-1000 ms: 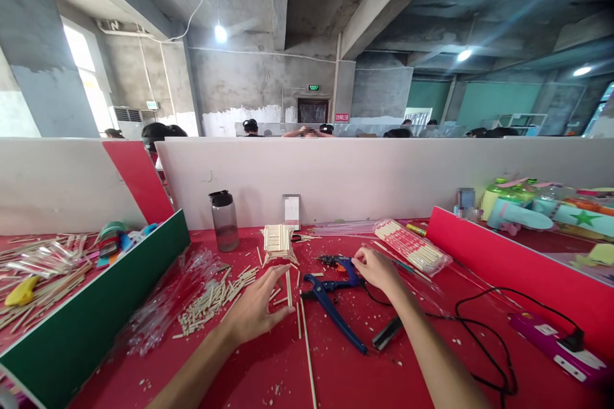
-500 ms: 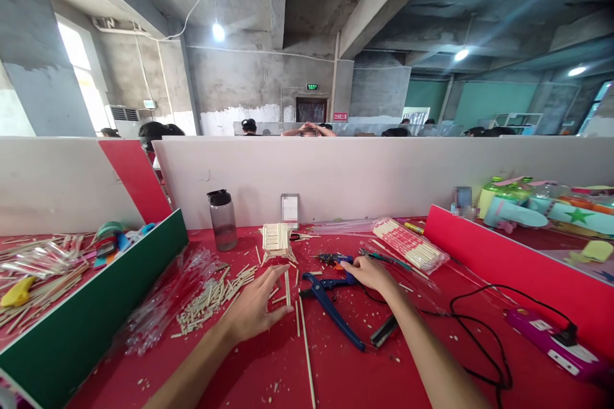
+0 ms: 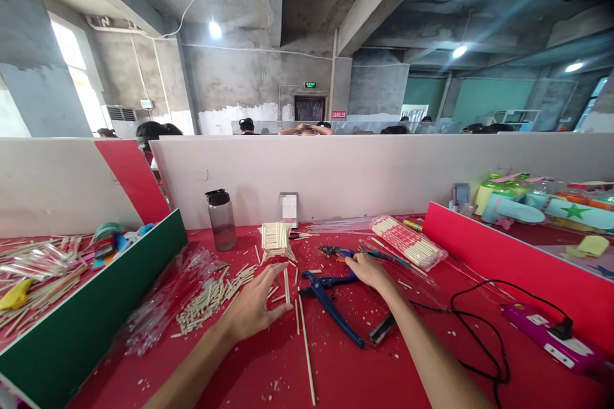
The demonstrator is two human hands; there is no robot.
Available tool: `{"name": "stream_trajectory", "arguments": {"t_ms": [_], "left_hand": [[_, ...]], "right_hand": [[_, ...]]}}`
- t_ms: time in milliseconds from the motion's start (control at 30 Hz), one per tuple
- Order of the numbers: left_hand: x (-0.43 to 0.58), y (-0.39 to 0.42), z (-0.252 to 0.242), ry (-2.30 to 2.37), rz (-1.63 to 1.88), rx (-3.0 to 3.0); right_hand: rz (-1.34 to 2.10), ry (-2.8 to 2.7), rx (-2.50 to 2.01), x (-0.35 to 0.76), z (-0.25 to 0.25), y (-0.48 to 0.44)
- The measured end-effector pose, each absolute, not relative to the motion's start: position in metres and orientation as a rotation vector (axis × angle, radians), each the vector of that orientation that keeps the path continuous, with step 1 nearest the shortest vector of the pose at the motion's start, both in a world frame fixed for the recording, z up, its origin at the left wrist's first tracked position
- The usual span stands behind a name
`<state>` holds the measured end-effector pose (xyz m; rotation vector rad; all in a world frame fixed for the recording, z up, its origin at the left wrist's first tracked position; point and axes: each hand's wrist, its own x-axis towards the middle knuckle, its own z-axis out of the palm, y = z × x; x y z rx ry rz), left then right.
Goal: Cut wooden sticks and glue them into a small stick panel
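My left hand hovers over short wooden sticks, thumb and fingers apart, with nothing in it. My right hand has its fingers curled at the handle of a blue hot glue gun with an orange trigger; the fingertips are partly hidden. Just beyond my left hand stands a small structure of light wooden sticks. Between my hands lies a blue-handled cutter, and one long stick lies beside it. Left of my left hand spreads a pile of cut sticks.
A grey water bottle stands at the back left, near clear plastic wrapping. Packed sticks lie at the back right. A black cable runs to a purple power strip. Green and red dividers flank the workspace.
The glue gun has shifted slightly away from me and to the right, with my right hand at its handle. My left hand has barely moved.
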<state>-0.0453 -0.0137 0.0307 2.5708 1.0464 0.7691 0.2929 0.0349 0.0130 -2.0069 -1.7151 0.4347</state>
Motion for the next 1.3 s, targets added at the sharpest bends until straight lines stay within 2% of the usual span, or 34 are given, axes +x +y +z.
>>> {"name": "stream_trajectory", "arguments": {"t_ms": [200, 333, 400, 633, 833, 1067, 1300], "left_hand": [[-0.046, -0.014, 0.034, 1.035, 0.853, 2.476], [-0.045, -0.015, 0.036, 1.019, 0.918, 2.414], [-0.045, -0.016, 0.036, 1.016, 0.941, 2.389], [-0.044, -0.015, 0.037, 1.004, 0.99, 2.367], [-0.045, -0.016, 0.037, 1.003, 1.036, 2.347], [-0.045, -0.014, 0.034, 0.99, 1.051, 2.348], [-0.044, -0.015, 0.036, 0.955, 1.02, 2.372]], "right_hand": [[0.586, -1.544, -1.73, 0.288, 0.022, 0.035], [0.983, -1.302, -1.058, 0.279, 0.03, 0.026], [1.056, -1.267, -0.86, 0.276, 0.034, 0.02], [1.211, -1.368, -0.735, 0.267, 0.042, 0.007], [1.174, -1.56, -0.785, 0.249, 0.038, 0.003], [0.793, -1.813, -1.046, 0.232, 0.046, -0.008], [0.529, -1.951, -1.082, 0.222, 0.059, -0.018]]}}
